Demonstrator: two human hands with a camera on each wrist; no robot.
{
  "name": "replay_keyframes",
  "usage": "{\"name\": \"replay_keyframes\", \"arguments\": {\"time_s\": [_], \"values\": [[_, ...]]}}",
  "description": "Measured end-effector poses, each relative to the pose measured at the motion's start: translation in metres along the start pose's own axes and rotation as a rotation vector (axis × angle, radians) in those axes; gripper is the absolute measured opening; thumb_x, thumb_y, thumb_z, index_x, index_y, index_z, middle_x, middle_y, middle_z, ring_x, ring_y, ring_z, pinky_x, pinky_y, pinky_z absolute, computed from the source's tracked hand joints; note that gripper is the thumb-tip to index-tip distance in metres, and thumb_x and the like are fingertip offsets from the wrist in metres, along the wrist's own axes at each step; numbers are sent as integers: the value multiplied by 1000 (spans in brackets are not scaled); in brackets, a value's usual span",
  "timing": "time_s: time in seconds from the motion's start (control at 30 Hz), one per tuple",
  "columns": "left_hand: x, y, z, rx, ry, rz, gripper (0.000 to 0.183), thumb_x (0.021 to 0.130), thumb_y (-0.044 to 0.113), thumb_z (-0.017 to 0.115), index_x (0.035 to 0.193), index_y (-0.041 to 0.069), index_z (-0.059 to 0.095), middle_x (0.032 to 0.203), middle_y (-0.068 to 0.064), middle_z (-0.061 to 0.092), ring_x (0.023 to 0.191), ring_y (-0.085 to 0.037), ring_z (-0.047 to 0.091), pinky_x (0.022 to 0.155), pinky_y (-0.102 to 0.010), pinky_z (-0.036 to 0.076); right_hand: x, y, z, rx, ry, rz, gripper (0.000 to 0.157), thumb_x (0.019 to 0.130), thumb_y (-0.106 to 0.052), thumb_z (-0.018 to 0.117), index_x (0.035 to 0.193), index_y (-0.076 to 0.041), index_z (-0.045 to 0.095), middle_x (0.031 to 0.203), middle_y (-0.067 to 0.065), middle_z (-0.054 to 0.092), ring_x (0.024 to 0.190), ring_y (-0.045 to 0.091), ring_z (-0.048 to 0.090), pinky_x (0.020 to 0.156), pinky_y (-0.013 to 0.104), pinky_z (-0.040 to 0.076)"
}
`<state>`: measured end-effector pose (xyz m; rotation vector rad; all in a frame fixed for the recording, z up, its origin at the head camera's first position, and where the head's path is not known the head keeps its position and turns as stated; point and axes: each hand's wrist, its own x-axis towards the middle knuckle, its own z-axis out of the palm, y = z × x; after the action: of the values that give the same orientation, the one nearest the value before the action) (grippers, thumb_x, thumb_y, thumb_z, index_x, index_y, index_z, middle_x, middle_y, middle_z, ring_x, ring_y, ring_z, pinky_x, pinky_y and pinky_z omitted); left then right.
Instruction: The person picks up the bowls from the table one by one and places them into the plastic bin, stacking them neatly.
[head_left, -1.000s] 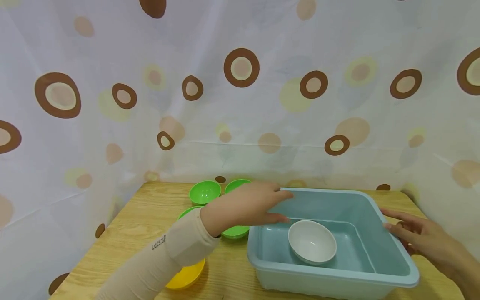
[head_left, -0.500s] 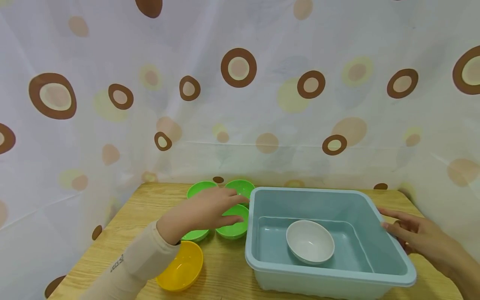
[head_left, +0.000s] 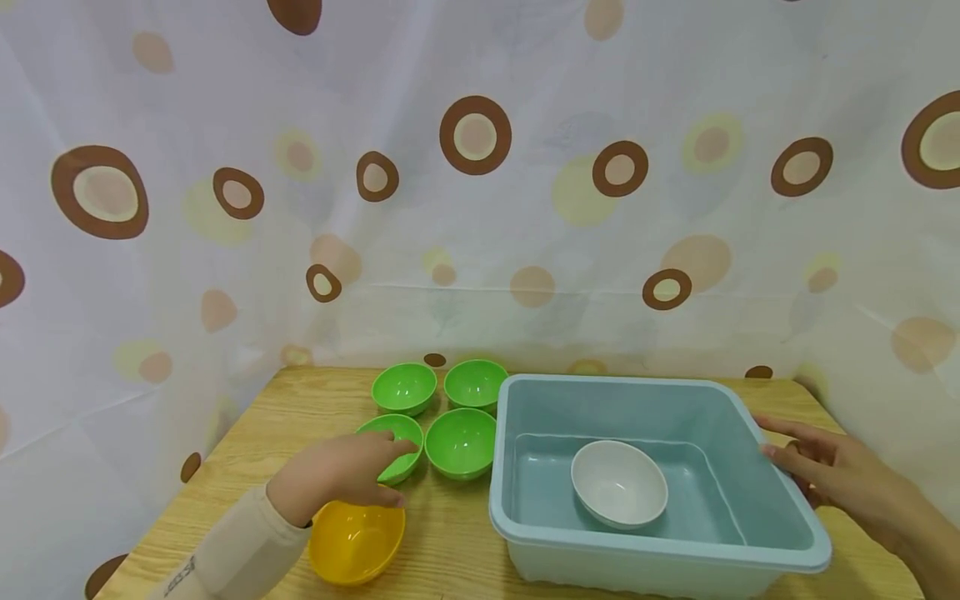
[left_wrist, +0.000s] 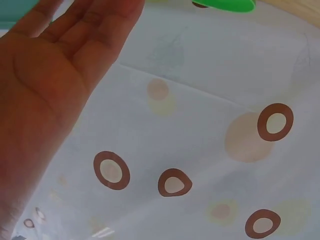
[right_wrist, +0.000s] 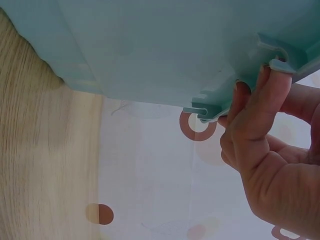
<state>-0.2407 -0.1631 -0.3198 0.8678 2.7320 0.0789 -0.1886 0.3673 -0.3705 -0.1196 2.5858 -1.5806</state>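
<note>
My left hand (head_left: 341, 473) hovers with loosely bent fingers above the yellow bowl (head_left: 356, 550) and the front-left green bowl (head_left: 397, 472). Nothing is held in it; the left wrist view shows the palm of the left hand (left_wrist: 55, 85) empty. At the right side, my right hand (head_left: 840, 471) grips the rim of a light blue basin (head_left: 660, 547). In the right wrist view, the right hand (right_wrist: 272, 135) has fingers curled under the edge. A white bowl (head_left: 618, 485) sits upright inside the basin.
More green bowls stand upright behind: one at back left (head_left: 403, 388), another green bowl (head_left: 476, 385) beside it, and a green bowl (head_left: 462, 443) near the basin's left wall. All rest on a wooden table (head_left: 292, 417). A patterned curtain (head_left: 480, 225) surrounds the table.
My left hand has moved from above the basin's left edge leftward and toward me, over the yellow bowl. My right hand and the white bowl have stayed in place.
</note>
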Motion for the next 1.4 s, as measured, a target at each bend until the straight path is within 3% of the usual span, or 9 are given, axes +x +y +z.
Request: {"name": "replay_keyframes", "arguments": {"time_s": [0.17,0.33,0.53,1.0,1.23,1.4], "values": [[-6,-9,12,-65,-71,-101,71,75,32,83,133,4,53,131,-22,54,122,-38,50,101,-53,39,1,0,1,6,-1,-6,39,103,-22,47,125,-54,43,93,10,63,77,25,66,63,40,55],[-11,-15,21,-122,-94,-168,79,68,30,87,133,2,52,134,-26,50,127,-43,44,102,-58,35,1,-1,1,3,-10,-12,40,103,-21,47,124,-55,42,92,10,62,77,24,66,63,39,55],[-12,-17,27,-161,-107,-189,80,67,30,89,133,2,52,136,-28,48,129,-46,41,103,-61,32,1,-2,0,4,-18,-9,41,103,-20,47,117,-59,43,91,9,62,75,23,65,62,38,55],[-15,-15,34,-198,-121,-250,93,61,30,92,137,2,47,140,-35,38,128,-50,39,101,-65,31,3,-4,-2,0,-12,-9,40,103,-21,46,117,-57,43,92,8,62,77,23,66,63,38,55],[-16,-12,40,-153,-93,-241,99,56,29,94,136,0,46,133,-33,44,120,-49,46,95,-64,38,4,-1,-2,-5,5,17,38,103,-23,48,123,-55,42,93,8,61,78,23,65,64,38,55],[-15,-8,43,-115,-108,-276,103,57,34,93,139,0,43,131,-31,44,119,-48,47,93,-63,40,3,0,0,-10,8,28,39,103,-24,47,127,-54,41,94,8,61,79,21,64,65,38,55]]}}
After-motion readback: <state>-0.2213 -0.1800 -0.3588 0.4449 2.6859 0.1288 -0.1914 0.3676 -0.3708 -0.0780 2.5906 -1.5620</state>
